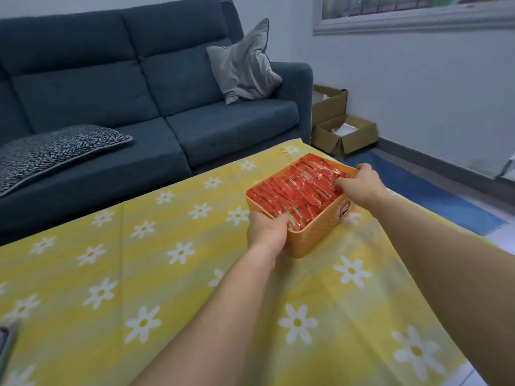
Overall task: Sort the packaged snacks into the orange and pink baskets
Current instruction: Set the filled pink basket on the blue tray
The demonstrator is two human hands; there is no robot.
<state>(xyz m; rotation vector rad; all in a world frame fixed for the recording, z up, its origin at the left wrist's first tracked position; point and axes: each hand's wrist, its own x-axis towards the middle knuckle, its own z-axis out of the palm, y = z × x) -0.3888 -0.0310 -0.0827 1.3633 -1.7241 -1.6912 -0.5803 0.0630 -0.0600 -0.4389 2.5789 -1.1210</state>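
Note:
An orange basket (320, 227) stands near the far right corner of the table, filled with several red snack packets (301, 190) packed upright in rows. My left hand (267, 229) grips the basket's near left corner, fingers curled over the rim onto the packets. My right hand (362, 185) grips the right end, fingers over the rim and touching the packets. No pink basket is in view.
The table wears a yellow cloth with white daisies (167, 274). A blue sofa (139, 107) with a grey cushion (245, 62) and a patterned cushion (55, 151) stands behind it. Cardboard boxes (342, 132) sit on the floor by the wall. A dark object (5, 344) pokes in at the left edge.

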